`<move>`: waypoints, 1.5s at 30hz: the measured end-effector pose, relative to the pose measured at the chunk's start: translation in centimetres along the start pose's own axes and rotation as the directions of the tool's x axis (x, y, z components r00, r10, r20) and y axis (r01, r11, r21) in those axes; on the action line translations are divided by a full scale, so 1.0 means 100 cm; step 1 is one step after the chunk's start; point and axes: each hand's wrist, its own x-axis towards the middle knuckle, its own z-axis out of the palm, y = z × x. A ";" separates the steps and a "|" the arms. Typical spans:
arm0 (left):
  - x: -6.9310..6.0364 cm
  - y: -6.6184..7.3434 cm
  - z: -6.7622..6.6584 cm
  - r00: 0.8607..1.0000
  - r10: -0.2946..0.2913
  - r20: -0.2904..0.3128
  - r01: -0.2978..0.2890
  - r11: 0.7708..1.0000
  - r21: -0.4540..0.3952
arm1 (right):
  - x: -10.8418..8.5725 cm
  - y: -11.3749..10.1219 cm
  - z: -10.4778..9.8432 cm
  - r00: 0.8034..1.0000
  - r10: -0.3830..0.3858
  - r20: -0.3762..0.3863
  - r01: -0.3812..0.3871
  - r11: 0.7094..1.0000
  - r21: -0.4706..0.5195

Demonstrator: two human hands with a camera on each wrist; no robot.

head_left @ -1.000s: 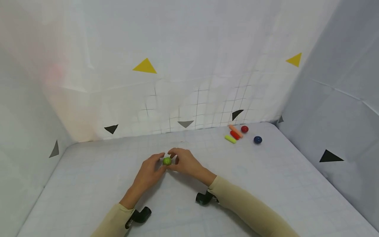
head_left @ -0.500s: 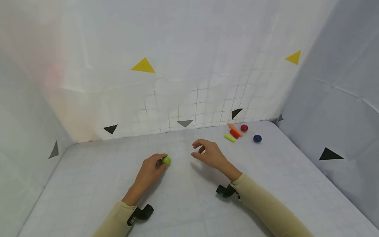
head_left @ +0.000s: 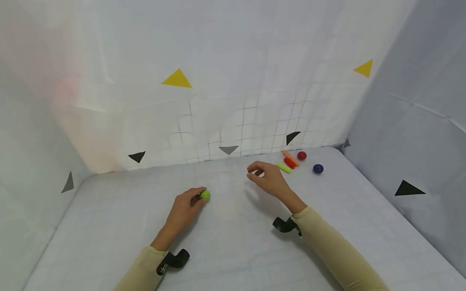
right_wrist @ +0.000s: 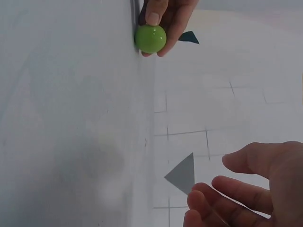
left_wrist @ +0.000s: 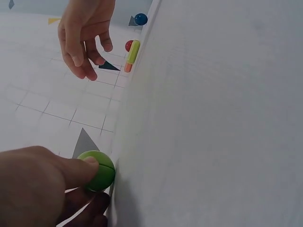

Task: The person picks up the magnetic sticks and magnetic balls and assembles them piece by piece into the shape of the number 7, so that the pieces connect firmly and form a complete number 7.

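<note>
Left of centre on the white table, a small shiny green ball (head_left: 205,195) is pinched by the left hand (head_left: 183,211). In the left wrist view the thumb presses on the ball (left_wrist: 105,176), and a thin dark line crosses its surface. The right hand (head_left: 270,181) hovers over the table to the right of the ball, with loosely bent fingers and nothing between them. Its thumb stands apart from the fingers (right_wrist: 236,194) in the right wrist view. Just beyond this hand lies a yellow-green stick (head_left: 285,168).
At the back right, a short red stick (head_left: 289,163) and a longer peach stick (head_left: 292,159) lie close together. A red ball (head_left: 301,155) and a dark blue ball (head_left: 318,169) sit beside them. White sheet walls (head_left: 225,48) border the table.
The right hand has come away from the green ball and moved right, toward the coloured sticks. The left hand still holds the ball in about the same place.
</note>
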 end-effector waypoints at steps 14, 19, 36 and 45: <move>-0.001 0.000 0.001 1.000 0.014 -0.020 -0.014 1.000 -0.002 | 0.004 0.016 -0.002 0.999 0.038 0.003 -0.038 0.999 -0.009; -0.002 -0.002 0.002 1.000 0.018 -0.018 -0.018 1.000 0.001 | 0.004 0.019 -0.003 0.999 0.053 0.008 -0.053 0.999 -0.002; -0.002 -0.004 0.003 0.999 0.023 -0.044 -0.023 1.000 0.003 | 0.008 0.024 -0.022 0.997 0.069 -0.041 -0.069 0.998 0.006; -0.002 -0.003 0.004 0.999 0.007 -0.032 -0.007 1.000 0.000 | 0.010 0.036 -0.040 0.993 0.075 -0.092 -0.081 0.995 -0.063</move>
